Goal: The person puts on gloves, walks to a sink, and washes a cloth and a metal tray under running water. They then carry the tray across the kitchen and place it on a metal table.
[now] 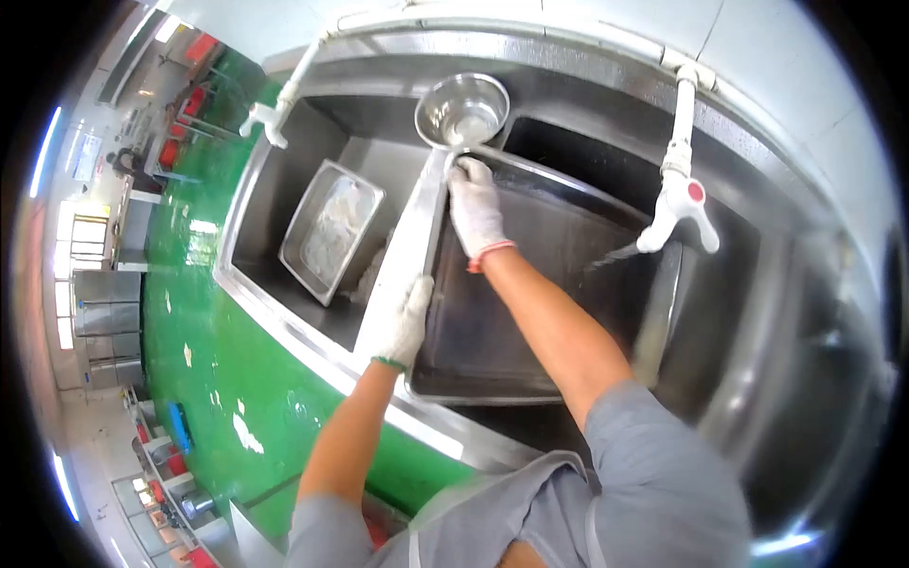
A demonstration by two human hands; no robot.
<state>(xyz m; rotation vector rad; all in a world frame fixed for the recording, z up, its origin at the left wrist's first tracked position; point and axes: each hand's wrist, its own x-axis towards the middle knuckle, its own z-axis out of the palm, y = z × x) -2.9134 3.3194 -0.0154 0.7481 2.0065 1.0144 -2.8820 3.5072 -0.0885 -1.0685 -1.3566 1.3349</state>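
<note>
We're looking down at a stainless sink (pixel 327 355) w/ a tiled wall (pixel 805 85) along its far edge. Our two hands, both in white knit gloves, are at a lg. metal tray (pixel 473 322), which sits in the R basin (pixel 568 156) w/ its L side against the pale divider (pixel 402 246) btwn basins. Our R hand (pixel 478 208), red cuff, is at the tray's far L corner, fingers bent & close together; the tips are partly hidden, so we can't tell if they're pinching the rim. Our L hand (pixel 407 322), green cuff, lies on the divider by the tray's L rim, nearer the sink's front edge; fingers look together, but we can't tell if it grips. A round metal bowl (pixel 462 99) stands at the divider's far end, just beyond our R hand, near the sink's back edge. In the L basin (pixel 303 128) a smaller rect. pan (pixel 308 210) sits at a tilt, w/ pale, cloudy stuff inside. Two white taps come off the wall pipe (pixel 606 30): the L tap (pixel 270 120) by the sink's far L corner, & the R tap (pixel 682 208), w/ a red dot, over the tray's R side, a thin stream showing at its spout. Past the sink's L edge, we see shiny green floor (pixel 208 350) w/ white patches.
</note>
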